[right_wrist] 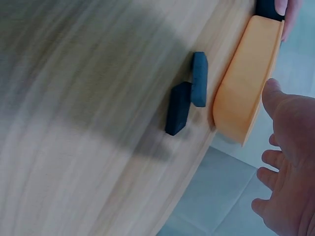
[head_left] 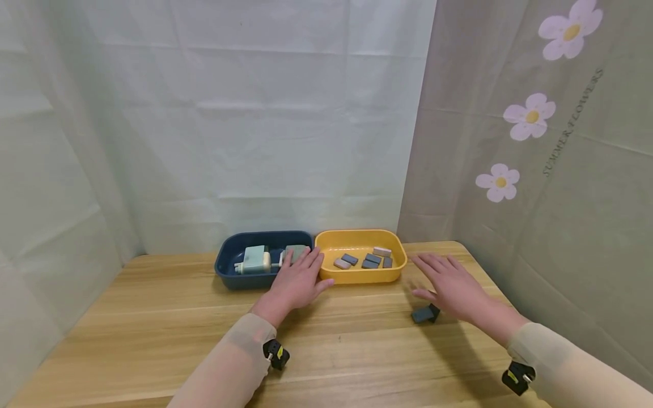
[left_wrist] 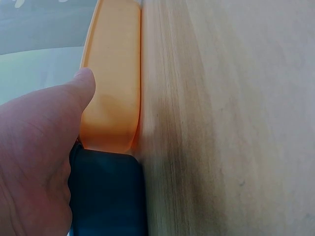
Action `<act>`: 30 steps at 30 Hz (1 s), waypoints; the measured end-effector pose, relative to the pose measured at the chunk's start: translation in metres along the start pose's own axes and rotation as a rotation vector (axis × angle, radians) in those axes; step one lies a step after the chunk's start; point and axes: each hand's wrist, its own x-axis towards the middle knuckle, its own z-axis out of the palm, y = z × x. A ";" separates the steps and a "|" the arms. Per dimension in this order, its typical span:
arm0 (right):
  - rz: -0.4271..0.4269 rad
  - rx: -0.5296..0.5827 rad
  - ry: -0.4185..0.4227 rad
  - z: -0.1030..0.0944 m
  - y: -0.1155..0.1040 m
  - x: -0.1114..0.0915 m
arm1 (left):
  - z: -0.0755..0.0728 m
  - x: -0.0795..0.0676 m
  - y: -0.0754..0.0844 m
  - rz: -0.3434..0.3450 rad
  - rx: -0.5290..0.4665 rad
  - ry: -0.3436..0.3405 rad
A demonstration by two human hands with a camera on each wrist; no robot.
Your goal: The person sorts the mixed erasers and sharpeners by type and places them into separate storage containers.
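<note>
My left hand (head_left: pixel 298 280) hovers over or rests on the rims where a dark blue tray (head_left: pixel 242 281) and a yellow tray (head_left: pixel 362 276) meet. Its fingers are straight with the thumb out to the side; whether they touch the rims I cannot tell. My right hand (head_left: pixel 456 286) is held above the table, fingers extended and holding nothing. Below its thumb lie two small dark rectangular blocks, one greyish (right_wrist: pixel 199 78) and one blacker (right_wrist: pixel 178 108), close together on the wood. Several grey and pinkish blocks (head_left: pixel 371 258) lie inside the yellow tray.
In the blue tray sit a pale blue plastic object (head_left: pixel 254 259) with a cream part and a grey-green one (head_left: pixel 295 250), partly hidden by my left hand. Behind the wooden table (head_left: pixel 347 351) hangs a pale cloth (head_left: pixel 265 130); a flower-printed cloth (head_left: pixel 576 238) bounds the right side.
</note>
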 end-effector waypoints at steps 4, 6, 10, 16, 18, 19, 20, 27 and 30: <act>-0.006 0.001 0.002 0.003 0.002 -0.007 | 0.000 0.000 0.000 -0.001 -0.003 -0.001; -0.011 0.004 0.006 0.005 0.002 -0.010 | 0.000 0.001 -0.001 0.001 -0.007 -0.002; -0.028 0.012 0.021 0.008 0.004 -0.014 | 0.000 0.001 -0.001 0.004 -0.008 -0.001; -0.030 0.040 -0.037 0.012 0.002 -0.020 | -0.001 0.001 0.000 0.005 0.009 -0.002; -0.027 0.059 -0.066 0.012 0.000 -0.021 | -0.001 0.001 -0.001 0.006 0.012 0.000; -0.029 0.068 -0.079 0.013 0.000 -0.022 | -0.001 0.001 -0.001 0.006 0.014 0.001; -0.031 0.077 -0.092 0.014 0.001 -0.023 | -0.001 0.001 -0.001 0.006 0.016 0.002; -0.032 0.135 -0.162 0.016 0.001 -0.025 | -0.001 0.000 0.000 0.002 0.017 -0.001; -0.041 0.152 -0.176 0.017 0.002 -0.026 | -0.001 0.000 0.000 0.005 0.014 0.000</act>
